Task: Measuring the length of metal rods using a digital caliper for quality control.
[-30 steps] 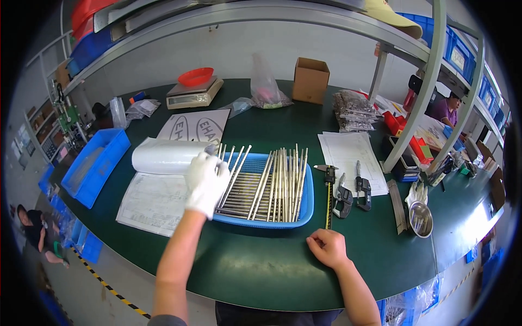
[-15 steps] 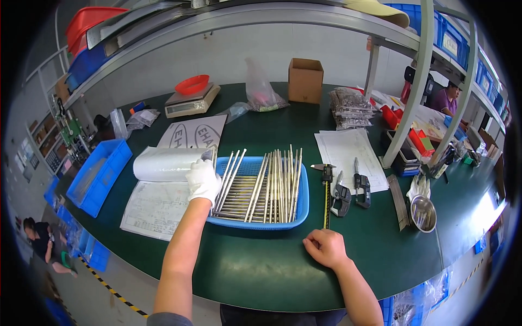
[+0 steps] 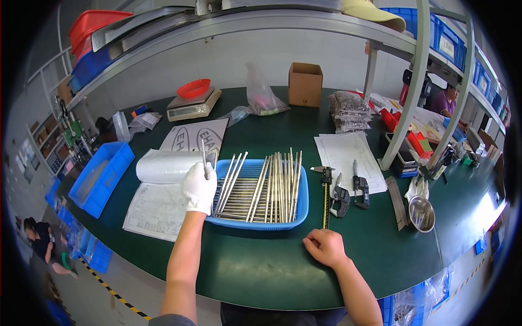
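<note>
Lifted since half a second ago, the white-gloved left hand [image 3: 199, 187] now grips one thin, shiny metal rod [image 3: 204, 157] upright above the blue slotted plastic basket [image 3: 296, 213] of similar rods. Right hand [image 3: 325, 247] rests loosely curled on the smooth green table [image 3: 261, 271]; its fingertips are hidden.

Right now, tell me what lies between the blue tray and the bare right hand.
Only bare green table separates the blue tray from the right hand, per the head view.
</note>
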